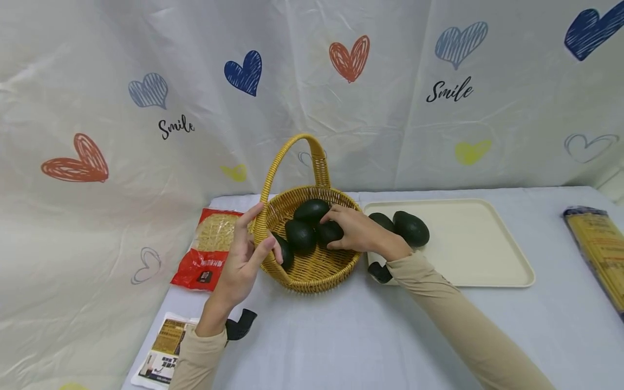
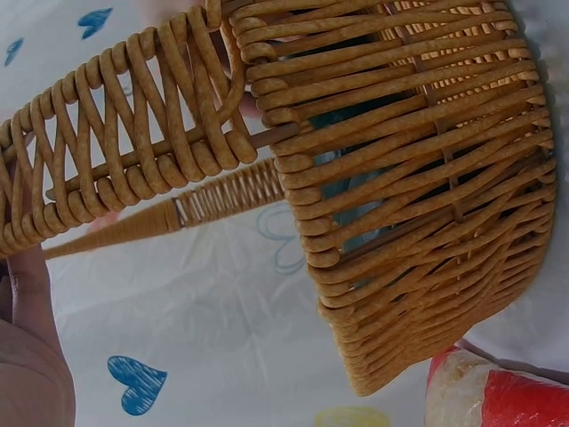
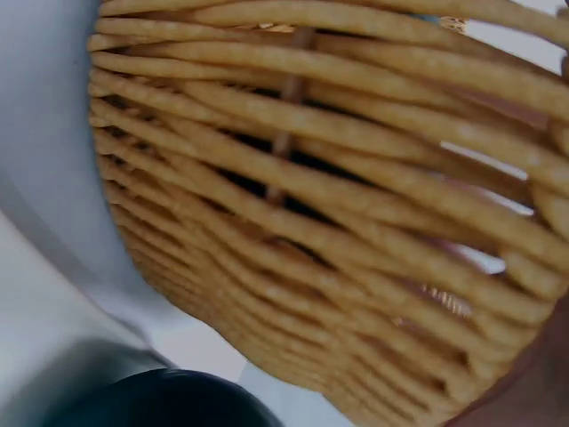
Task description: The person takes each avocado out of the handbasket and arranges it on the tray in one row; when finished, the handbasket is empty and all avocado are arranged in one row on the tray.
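A yellow wicker basket (image 1: 312,286) with a tall arched handle stands in the middle of the table. My left hand (image 1: 239,265) holds the base of its handle, thumb in front and fingers around the far side. Inside the basket, my right hand (image 1: 361,230) grips a dark green avocado (image 1: 330,232) between thumb and fingers. Beside it lie an avocado at the back (image 1: 312,210), one in the middle (image 1: 300,237) and one partly behind the left fingers (image 1: 285,254). The left wrist view shows the basket's woven side (image 2: 427,178) close up; the right wrist view shows its other side (image 3: 311,178).
To the right, a cream tray (image 1: 468,244) bears two avocados (image 1: 411,228), one partly covered by the right wrist. A red food packet (image 1: 207,249) lies left of the basket, a white-and-brown packet (image 1: 166,349) nearer the front. A yellow packet (image 1: 597,249) lies far right. A printed curtain (image 1: 390,135) hangs behind.
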`<state>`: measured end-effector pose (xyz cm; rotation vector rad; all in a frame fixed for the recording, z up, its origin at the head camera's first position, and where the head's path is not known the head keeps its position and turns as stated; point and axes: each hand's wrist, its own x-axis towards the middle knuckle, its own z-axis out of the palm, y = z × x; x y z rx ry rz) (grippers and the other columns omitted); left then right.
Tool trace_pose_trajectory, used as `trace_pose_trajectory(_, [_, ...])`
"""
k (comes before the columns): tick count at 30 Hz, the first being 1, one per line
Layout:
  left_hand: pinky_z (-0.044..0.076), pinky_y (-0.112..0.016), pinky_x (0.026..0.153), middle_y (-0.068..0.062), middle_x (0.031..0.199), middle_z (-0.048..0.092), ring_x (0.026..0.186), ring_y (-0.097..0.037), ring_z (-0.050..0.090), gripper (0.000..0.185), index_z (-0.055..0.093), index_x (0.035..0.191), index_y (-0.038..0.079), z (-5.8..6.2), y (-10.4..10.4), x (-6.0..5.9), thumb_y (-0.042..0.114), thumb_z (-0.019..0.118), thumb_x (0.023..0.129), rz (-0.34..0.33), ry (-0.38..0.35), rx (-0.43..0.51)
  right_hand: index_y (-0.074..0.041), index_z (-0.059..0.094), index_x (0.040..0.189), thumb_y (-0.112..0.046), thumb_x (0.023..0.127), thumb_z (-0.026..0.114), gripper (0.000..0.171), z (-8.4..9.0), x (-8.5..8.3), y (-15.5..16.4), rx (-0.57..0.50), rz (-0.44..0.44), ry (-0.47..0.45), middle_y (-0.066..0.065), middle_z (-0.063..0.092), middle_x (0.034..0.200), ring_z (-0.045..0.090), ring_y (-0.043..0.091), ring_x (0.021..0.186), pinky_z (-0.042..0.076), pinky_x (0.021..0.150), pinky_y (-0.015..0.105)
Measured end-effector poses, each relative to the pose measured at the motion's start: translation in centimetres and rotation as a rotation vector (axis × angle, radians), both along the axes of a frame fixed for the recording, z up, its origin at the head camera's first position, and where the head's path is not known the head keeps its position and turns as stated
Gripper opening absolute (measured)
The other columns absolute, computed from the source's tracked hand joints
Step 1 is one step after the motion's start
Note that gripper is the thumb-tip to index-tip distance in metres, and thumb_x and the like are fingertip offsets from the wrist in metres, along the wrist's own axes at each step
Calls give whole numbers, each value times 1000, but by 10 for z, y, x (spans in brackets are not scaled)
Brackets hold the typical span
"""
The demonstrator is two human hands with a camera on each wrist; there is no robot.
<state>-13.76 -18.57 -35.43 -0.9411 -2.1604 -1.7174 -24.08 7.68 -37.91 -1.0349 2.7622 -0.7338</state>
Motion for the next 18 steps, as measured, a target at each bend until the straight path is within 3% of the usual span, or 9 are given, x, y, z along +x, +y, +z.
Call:
trace_pose_trajectory(9, [50, -25, 89, -12, 78, 61, 77, -17, 64, 64, 22, 161, 22, 1, 1, 0, 2, 51, 108, -17, -8, 10, 0, 64, 136, -23, 88, 87, 59, 4, 0, -4, 47, -34, -26, 19, 57, 142, 59, 37, 128, 49, 108, 49])
trace_pose_trajectory(18, [50, -25, 91, -11, 79, 62, 77, -17, 65, 62, 20, 161, 13, 3, 0, 4, 0, 50, 107, 8, -24, -1, 0, 61, 140, -23, 88, 86, 62, 5, -4, -11, 90, -41, -78, 25, 53, 149, 50, 41, 139, 43, 113, 51])
